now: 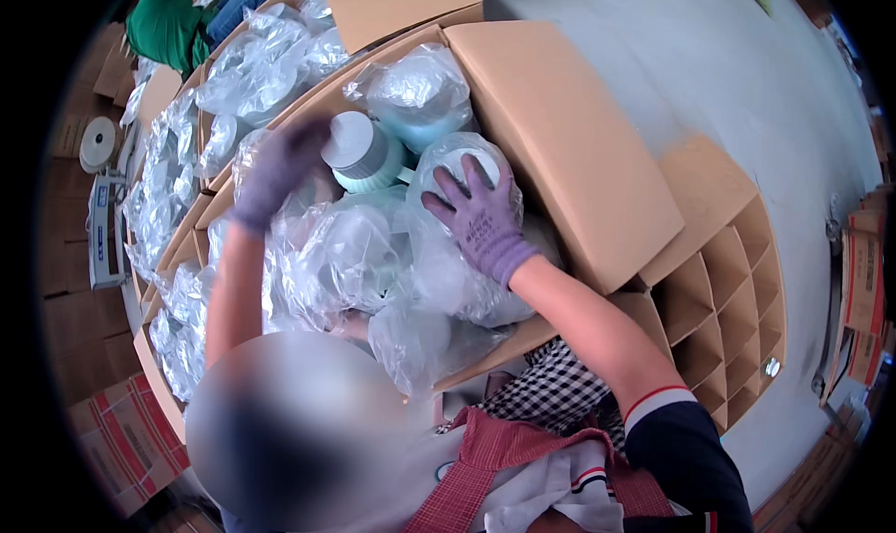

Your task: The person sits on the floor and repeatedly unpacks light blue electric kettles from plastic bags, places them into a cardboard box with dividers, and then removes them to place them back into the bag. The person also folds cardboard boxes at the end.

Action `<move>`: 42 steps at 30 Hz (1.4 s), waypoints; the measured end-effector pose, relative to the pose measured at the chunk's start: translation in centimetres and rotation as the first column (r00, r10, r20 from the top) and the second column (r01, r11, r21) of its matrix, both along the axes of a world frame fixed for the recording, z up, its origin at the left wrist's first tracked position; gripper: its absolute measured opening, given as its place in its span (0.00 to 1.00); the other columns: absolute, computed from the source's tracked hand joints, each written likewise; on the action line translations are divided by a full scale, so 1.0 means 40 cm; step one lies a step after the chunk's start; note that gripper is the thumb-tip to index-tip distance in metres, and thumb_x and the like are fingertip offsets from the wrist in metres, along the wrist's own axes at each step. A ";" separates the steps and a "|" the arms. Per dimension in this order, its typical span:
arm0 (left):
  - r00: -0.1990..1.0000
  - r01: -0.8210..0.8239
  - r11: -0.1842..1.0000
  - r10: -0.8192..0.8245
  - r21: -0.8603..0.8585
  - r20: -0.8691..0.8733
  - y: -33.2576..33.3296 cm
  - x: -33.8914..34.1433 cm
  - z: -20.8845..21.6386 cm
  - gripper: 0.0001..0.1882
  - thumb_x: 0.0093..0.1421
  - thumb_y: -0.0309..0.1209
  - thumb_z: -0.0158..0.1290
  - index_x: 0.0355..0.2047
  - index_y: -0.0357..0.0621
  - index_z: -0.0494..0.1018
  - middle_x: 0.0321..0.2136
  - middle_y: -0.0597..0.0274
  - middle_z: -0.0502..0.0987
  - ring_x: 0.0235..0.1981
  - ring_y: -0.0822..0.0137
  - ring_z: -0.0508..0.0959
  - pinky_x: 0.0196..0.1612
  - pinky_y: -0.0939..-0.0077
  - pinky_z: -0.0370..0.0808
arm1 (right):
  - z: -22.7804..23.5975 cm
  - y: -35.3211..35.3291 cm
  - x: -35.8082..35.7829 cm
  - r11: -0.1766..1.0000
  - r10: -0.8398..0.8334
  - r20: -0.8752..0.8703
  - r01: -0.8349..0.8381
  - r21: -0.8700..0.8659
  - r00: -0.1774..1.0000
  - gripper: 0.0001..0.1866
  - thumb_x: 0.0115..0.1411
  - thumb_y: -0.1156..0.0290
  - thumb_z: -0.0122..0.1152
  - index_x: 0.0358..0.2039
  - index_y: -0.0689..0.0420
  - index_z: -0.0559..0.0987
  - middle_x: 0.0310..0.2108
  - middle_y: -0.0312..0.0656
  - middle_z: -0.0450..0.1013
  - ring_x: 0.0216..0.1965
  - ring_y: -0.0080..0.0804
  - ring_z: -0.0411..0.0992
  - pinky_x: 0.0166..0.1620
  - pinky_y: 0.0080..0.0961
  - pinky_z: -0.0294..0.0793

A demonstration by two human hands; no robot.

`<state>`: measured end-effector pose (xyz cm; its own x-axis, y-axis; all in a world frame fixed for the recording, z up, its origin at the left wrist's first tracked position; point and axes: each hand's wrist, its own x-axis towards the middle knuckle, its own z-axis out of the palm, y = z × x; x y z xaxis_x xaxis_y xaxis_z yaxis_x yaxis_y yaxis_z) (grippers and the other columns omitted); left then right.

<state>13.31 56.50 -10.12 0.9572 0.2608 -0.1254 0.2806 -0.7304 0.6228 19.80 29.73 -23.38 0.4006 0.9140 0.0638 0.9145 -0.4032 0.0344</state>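
Observation:
My left hand (278, 176), in a purple glove, is smeared by motion beside the grey ribbed lid (355, 143) of a pale teal jug (375, 175). I cannot tell whether its fingers touch the lid. My right hand (483, 217), also gloved in purple, rests with fingers spread on a plastic-bagged container with a white lid (467, 166). Just behind it stands a bagged teal container (417, 94). Clear plastic bags (347, 253) crowd the cardboard box below and between my hands.
A long cardboard flap (569, 150) bends outward on the right. Beyond it sits a divided carton (723, 309). More boxes of bagged items (271, 66) stand to the left, near a scale (105, 225). A person in green (166, 24) is at the upper left.

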 end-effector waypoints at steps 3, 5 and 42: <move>0.996 0.002 0.961 -0.026 0.275 0.087 0.139 0.206 -0.108 0.17 0.59 0.30 0.46 0.46 0.37 0.73 0.41 0.47 0.78 0.45 0.55 0.78 0.50 0.67 0.71 | 0.013 -0.005 -0.012 1.000 -0.011 -0.050 0.012 0.024 0.999 0.30 0.53 0.52 0.58 0.58 0.35 0.67 0.65 0.36 0.51 0.66 0.51 0.44 0.56 0.73 0.46; 0.833 0.435 0.801 -0.185 0.411 -0.521 0.159 0.334 -0.239 0.24 0.54 0.37 0.49 0.51 0.41 0.72 0.50 0.52 0.75 0.49 0.55 0.76 0.54 0.65 0.70 | 0.020 -0.015 -0.015 0.998 -0.043 -0.116 0.047 0.030 0.992 0.32 0.49 0.50 0.61 0.57 0.34 0.69 0.65 0.36 0.50 0.66 0.51 0.43 0.58 0.72 0.45; 0.691 0.716 0.496 -0.408 -0.491 0.597 -0.816 -0.186 -0.120 0.26 0.61 0.36 0.55 0.56 0.39 0.65 0.53 0.54 0.70 0.54 0.57 0.70 0.57 0.63 0.66 | 0.445 -1.233 -0.185 -0.248 0.417 -0.779 0.883 0.399 0.469 0.46 0.61 0.32 0.29 0.59 0.62 0.66 0.51 0.51 0.71 0.51 0.43 0.71 0.57 0.38 0.68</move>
<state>5.86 23.85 -14.91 0.8605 -0.3571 0.3633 -0.3885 0.0014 0.9215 12.38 -19.59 -5.58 0.9931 -0.1149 0.0215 0.0715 0.4513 -0.8895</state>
